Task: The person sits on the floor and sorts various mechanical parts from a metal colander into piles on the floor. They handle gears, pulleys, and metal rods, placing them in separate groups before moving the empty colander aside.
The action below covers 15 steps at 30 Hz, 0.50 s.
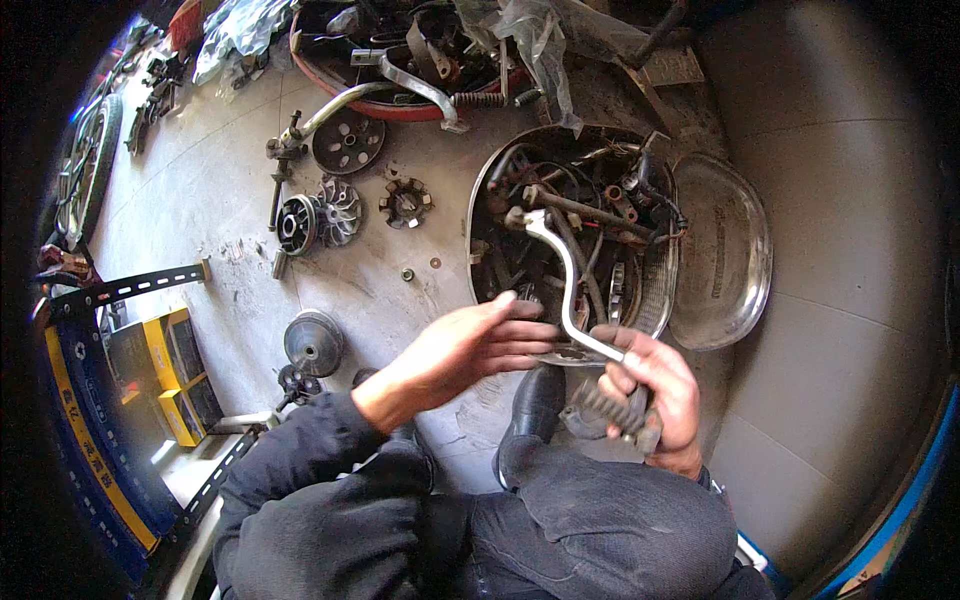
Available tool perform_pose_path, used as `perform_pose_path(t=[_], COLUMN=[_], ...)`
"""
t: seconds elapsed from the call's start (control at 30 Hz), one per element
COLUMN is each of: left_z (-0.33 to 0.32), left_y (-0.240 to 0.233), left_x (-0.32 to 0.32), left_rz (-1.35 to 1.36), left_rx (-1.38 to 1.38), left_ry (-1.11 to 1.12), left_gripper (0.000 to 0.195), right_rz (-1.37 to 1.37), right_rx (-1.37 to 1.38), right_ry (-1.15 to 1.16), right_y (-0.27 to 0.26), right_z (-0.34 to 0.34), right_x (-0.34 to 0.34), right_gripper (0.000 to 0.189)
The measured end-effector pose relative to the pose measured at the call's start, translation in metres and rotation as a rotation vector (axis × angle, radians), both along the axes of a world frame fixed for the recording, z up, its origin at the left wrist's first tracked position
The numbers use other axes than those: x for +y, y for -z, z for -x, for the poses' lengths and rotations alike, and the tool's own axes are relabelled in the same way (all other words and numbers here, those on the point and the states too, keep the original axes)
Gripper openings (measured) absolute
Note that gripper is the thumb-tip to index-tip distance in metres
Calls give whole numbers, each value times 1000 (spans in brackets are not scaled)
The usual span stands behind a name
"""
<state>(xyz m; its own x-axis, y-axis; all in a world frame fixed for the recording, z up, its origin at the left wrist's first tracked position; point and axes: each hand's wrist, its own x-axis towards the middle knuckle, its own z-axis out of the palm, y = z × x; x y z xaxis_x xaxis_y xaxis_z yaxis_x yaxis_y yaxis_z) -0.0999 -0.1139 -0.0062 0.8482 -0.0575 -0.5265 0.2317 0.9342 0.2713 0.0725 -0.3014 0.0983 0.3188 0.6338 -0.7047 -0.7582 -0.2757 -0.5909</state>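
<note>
My right hand (660,382) grips the lower end of a curved metal lever (574,292), which looks like a motorcycle kick-start lever. A part with a coil spring (607,405), blurred, hangs just below my fingers. The lever's far end rises over an oval metal tub (474,217) full of used metal parts and cables. My left hand (480,345) is held flat over the near left edge of the tub, its fingers stretched toward the lever and apart from it. It holds nothing that I can see.
On the floor left of the tub lie a finned fan wheel (341,211), a slotted round plate (406,202), a perforated disc (349,142), a nut (407,274) and a metal bell-shaped cup (313,343). A red-rimmed basin (360,106) of parts stands beyond. A clear lid (724,255) lies right; yellow boxes (176,375) left.
</note>
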Motion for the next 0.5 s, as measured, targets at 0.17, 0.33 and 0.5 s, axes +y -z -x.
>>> perform_pose_path(t=[0.17, 0.33, 0.5], left_z=[-33, -11, 2], left_y=[-13, -10, -31], left_x=[-45, -49, -20], left_rz=[109, -381, -488], left_rx=[46, 153, 53], left_ry=[-189, -220, -465], left_gripper=[22, 17, 25], right_rz=[-12, 63, 119], right_rx=[-119, -435, -645], right_ry=[-238, -302, -96], right_y=[3, 18, 65], right_z=[20, 32, 29], right_x=[-7, -1, 11], right_gripper=[32, 34, 47])
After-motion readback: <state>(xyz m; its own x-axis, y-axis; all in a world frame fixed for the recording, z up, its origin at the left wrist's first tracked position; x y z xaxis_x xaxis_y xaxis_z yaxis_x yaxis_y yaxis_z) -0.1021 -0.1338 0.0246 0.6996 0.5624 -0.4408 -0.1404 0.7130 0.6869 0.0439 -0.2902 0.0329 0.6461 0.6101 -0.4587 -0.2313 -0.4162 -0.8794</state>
